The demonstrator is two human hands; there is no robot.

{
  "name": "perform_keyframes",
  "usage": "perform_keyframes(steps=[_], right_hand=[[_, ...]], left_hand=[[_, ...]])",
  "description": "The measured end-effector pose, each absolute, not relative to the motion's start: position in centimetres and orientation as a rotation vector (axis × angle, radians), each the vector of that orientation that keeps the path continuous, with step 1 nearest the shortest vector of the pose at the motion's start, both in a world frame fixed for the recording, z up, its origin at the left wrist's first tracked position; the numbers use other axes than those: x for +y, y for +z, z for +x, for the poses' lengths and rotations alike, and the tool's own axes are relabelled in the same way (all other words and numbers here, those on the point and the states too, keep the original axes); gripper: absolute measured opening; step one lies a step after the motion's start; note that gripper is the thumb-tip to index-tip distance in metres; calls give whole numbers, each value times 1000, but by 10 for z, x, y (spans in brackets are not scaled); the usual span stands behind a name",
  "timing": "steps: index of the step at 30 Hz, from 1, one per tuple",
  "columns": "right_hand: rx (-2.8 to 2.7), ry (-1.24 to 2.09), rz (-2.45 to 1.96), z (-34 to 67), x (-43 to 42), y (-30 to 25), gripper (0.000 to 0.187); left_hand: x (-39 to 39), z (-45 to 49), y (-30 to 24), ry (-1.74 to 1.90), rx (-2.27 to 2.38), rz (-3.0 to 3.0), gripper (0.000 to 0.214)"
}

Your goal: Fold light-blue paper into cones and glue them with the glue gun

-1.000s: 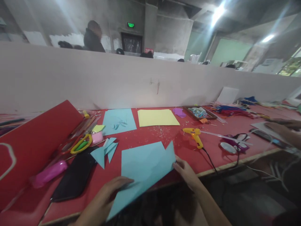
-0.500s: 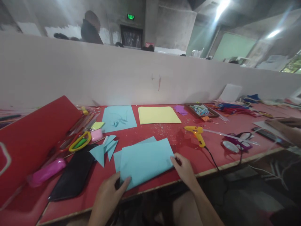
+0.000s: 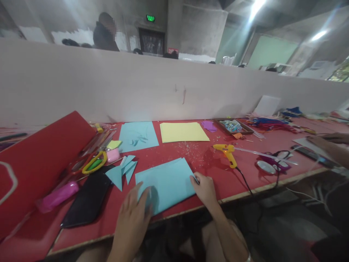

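Blue paper [image 3: 169, 187] on red table [image 3: 152, 157]; partition [image 3: 136, 87] behind.

The one camera sits on the person's head, above the near side of the red counter [image 3: 163, 153], facing forward and tipped down. The hands [image 3: 205, 188] and the blue paper [image 3: 169, 185] lie close, low in the view; the white partition [image 3: 122, 87] spans it farther off, and over its top the room's back wall [image 3: 133, 18] shows
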State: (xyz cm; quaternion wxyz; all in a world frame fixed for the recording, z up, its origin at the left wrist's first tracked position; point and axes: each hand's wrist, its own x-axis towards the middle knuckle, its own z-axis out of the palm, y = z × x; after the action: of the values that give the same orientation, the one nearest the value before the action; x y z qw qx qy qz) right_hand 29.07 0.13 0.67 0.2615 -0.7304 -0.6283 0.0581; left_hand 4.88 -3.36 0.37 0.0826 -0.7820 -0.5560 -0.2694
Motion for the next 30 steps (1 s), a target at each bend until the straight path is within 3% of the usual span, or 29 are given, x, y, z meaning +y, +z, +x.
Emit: perform_keyframes(steps=[10, 30], right_hand=[[-1774, 130, -2218, 281, 7, 21, 28], [-1827, 181, -2378, 277, 17, 30, 29]], left_hand=[[-23, 92, 18, -422, -1425, -2612, 38], [-17, 86, -3, -484, -1518, -2579, 48]])
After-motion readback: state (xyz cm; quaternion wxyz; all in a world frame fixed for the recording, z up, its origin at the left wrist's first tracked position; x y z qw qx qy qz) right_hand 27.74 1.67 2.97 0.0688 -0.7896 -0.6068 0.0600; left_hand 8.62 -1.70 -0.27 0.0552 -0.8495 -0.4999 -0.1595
